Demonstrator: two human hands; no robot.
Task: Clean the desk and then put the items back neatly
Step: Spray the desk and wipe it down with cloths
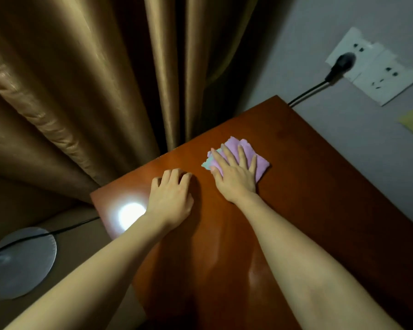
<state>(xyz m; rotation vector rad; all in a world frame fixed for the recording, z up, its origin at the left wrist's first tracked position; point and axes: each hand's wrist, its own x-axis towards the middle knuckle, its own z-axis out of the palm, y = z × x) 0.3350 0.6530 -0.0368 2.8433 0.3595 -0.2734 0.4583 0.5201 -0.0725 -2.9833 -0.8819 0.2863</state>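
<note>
A glossy reddish-brown desk (308,186) fills the middle of the view. A folded pink cloth (260,166) with a pale green edge lies near its far side. My right hand (234,175) presses flat on the cloth, fingers straight and spread. My left hand (171,198) rests on the bare wood just left of it, fingers bent so the tips touch the surface, holding nothing. A bright round reflection of a light (129,215) shows on the desk by my left wrist.
Brown curtains (93,91) hang behind the desk's far left edge. A white wall socket (377,67) with a black plug (341,65) and cable is on the right wall. A grey round lamp base (19,263) with a black cord lies low at left.
</note>
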